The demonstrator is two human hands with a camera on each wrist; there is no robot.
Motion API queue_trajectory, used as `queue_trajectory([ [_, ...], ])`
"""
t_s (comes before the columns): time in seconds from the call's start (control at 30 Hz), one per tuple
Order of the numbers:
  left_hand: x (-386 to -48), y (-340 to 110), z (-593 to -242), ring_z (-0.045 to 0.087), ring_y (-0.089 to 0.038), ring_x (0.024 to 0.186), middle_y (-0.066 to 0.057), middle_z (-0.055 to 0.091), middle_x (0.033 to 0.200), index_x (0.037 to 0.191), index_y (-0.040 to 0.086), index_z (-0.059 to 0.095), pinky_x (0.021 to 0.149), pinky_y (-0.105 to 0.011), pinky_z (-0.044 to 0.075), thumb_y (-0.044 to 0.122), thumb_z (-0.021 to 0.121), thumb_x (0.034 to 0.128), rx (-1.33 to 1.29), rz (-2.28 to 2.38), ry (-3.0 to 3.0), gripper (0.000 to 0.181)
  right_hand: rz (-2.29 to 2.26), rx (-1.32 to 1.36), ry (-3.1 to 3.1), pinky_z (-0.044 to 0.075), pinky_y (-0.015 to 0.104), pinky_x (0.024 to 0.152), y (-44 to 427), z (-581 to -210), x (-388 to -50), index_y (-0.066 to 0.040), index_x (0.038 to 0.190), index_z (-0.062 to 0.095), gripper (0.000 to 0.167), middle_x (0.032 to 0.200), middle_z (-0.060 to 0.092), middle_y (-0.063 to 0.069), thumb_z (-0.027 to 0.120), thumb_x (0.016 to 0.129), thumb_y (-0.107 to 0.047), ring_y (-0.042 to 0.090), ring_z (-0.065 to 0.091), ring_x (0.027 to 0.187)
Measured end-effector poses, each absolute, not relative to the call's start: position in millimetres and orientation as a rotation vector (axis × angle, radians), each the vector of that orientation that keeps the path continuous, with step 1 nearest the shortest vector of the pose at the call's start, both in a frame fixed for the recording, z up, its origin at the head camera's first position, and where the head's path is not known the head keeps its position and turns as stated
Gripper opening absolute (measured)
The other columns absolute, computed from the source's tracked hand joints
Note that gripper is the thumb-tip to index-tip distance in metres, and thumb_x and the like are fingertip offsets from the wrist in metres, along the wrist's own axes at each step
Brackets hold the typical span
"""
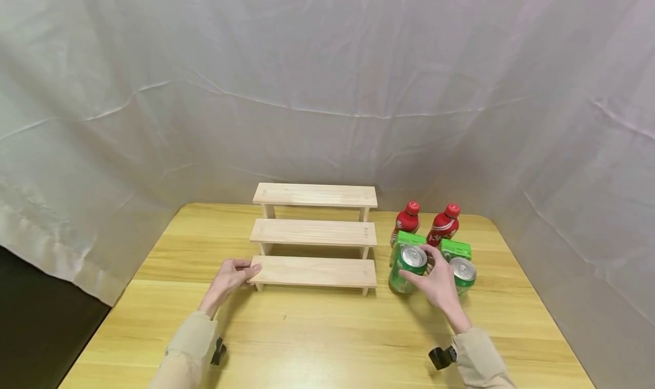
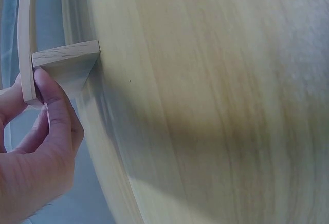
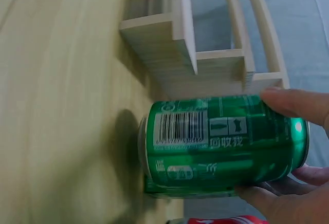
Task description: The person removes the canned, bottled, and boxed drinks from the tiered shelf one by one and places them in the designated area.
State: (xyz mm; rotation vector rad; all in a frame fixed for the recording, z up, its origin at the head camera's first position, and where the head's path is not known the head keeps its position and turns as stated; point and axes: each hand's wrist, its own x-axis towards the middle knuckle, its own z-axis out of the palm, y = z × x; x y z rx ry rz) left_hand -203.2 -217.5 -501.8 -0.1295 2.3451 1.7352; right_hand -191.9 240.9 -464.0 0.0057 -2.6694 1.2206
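Note:
A pale wooden three-step rack stands on the table. At the left end of its lowest step, my left hand pinches the board between thumb and fingers; the left wrist view shows the thumb under the board, beside a support. My right hand grips a green drink can near its top, just right of the rack. In the right wrist view the can is upright relative to the table, its base seemingly a little above the wood. A second green can stands right of that hand.
Behind the cans are two green boxes, one at the left and one at the right. Farther back stand two red-capped bottles, a left bottle and a right bottle. A pale curtain surrounds the wooden table.

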Motion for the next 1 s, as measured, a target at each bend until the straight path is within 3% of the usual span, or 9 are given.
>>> queue_trajectory([
  [0.23,-202,-215,-503,0.064,-0.012,0.084,-0.027,0.066,0.112,0.133,-0.023,0.045,0.079,-0.029,0.060,0.019,0.061,0.1007,-0.153,1.716,2.363,0.056,1.138,0.045,-2.681,0.053,0.057,0.096,241,-478,-188,0.005,0.138,0.046,0.070,0.132,0.059,0.032,0.083,0.080,-0.012,0.047,0.058,0.123],
  [0.77,-203,-213,-506,0.063,-0.011,0.082,-0.016,0.068,0.105,0.131,-0.019,0.051,0.078,-0.026,0.060,0.017,0.062,0.1001,-0.159,1.756,2.340,0.049,1.137,0.092,-2.607,0.052,0.061,0.097,242,-493,-186,0.005,0.142,0.042,0.075,0.138,0.054,0.032,0.082,0.082,-0.013,0.049,0.053,0.127],
  [1.0,-204,-214,-506,0.064,-0.011,0.083,-0.019,0.068,0.108,0.132,-0.020,0.049,0.080,-0.027,0.060,0.016,0.061,0.1004,-0.149,1.756,2.340,0.050,1.208,0.092,-2.606,0.047,0.063,0.106,243,-495,-187,0.004,0.145,0.039,0.077,0.142,0.050,0.031,0.081,0.083,-0.013,0.049,0.049,0.133],
])
